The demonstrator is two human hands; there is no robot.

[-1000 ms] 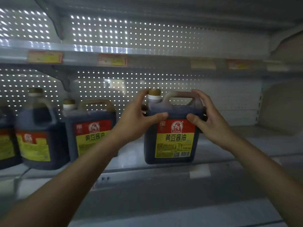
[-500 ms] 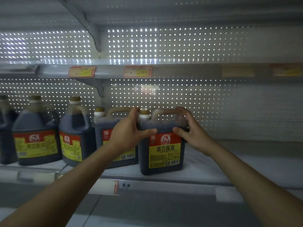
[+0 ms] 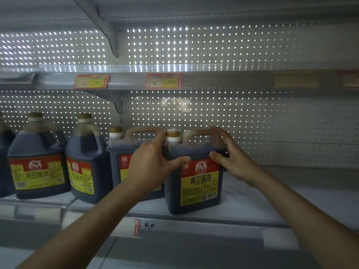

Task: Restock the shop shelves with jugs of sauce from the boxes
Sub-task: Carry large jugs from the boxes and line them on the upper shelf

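While the jug (image 3: 194, 175) stands upright at the centre of the frame, near the front edge of the lower shelf (image 3: 272, 202), the left hand (image 3: 153, 167) grips its left shoulder with the thumb across the front just above the label, and the right hand (image 3: 231, 160) holds the right shoulder, fingers up by the handle. Both hands are equally near, one on each flank, so the coming move turns on the row of jugs (image 3: 134, 152) lying immediately left. Whether the held jug already touches its neighbour is probably hidden behind the left hand.
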